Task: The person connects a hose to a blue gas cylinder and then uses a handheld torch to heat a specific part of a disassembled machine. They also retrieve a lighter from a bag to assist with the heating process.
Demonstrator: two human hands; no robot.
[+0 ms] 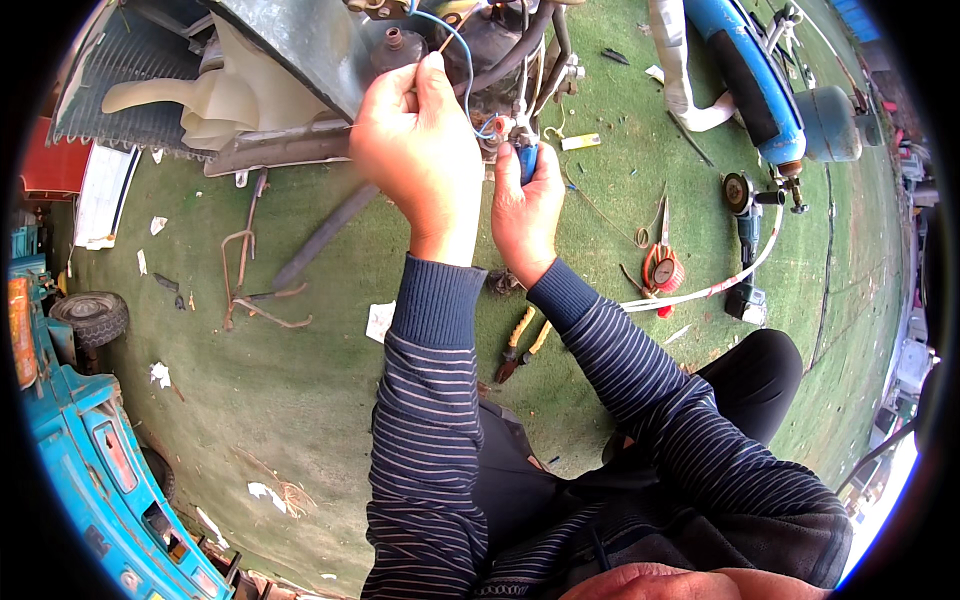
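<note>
At the top centre my left hand (425,150) is closed, thumb and forefinger pinching a thin copper-coloured rod (451,40). Just right of it, my right hand (527,210) wraps round a blue handle-like tool (528,164), its upper end beside several thin pipes. Both hands are at the open side of a machine with a black rounded vessel (398,52) that bears a copper stub. A blue wire (466,50) loops past my left fingers to a reddish part (502,126). My left hand hides some of the machine behind it.
A beige fan (225,95) stands left of the vessel. On the green floor lie pliers (520,345), orange scissors (663,255), a gauge (664,272), an angle grinder (745,240) and a white hose (735,280). A blue cylinder (745,75) lies at upper right, bent tubing (240,275) at left.
</note>
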